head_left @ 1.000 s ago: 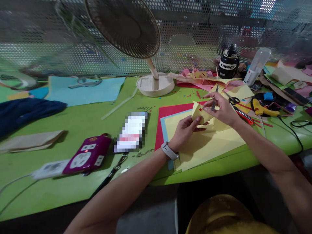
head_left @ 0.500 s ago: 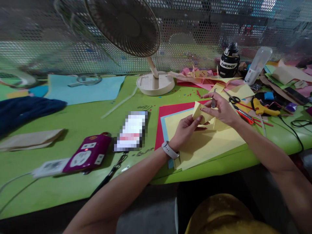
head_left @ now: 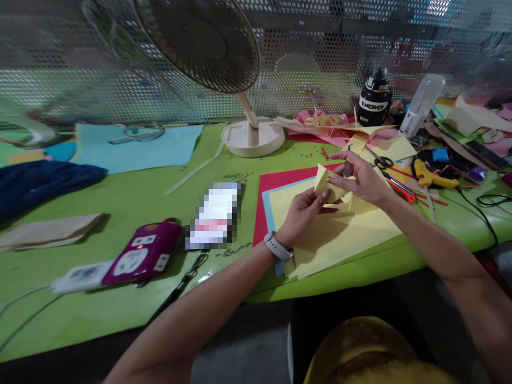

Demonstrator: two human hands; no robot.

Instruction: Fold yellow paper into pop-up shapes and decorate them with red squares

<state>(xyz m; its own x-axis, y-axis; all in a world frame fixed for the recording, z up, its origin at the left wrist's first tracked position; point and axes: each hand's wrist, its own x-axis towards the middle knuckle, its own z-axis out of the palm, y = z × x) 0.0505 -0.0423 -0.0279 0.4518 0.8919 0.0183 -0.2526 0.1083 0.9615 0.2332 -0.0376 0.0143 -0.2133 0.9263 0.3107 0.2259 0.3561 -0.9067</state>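
My left hand point(head_left: 306, 212) pinches a small folded piece of yellow paper point(head_left: 326, 184) between thumb and fingers. From the other side, my right hand point(head_left: 362, 178) grips the same piece with thumb and fingertips. A slim grey metal tool with a pointed tip point(head_left: 347, 166) is also tucked in the right fingers; its kind is unclear. Both hands are just above a stack of coloured sheets, with yellow paper point(head_left: 340, 248) on top, then light blue point(head_left: 267, 205) and red paper point(head_left: 262, 218).
Black-handled scissors point(head_left: 383, 161), an orange cutter point(head_left: 404, 191) and a yellow glue gun point(head_left: 434, 177) lie to the right. A fan point(head_left: 253, 140) stands behind, with a black bottle point(head_left: 374, 106) farther right. Left are a phone point(head_left: 214, 216) and a purple device point(head_left: 144, 250).
The whole view has shifted very slightly. Both hands keep hold of the folded yellow paper, with hardly any movement.
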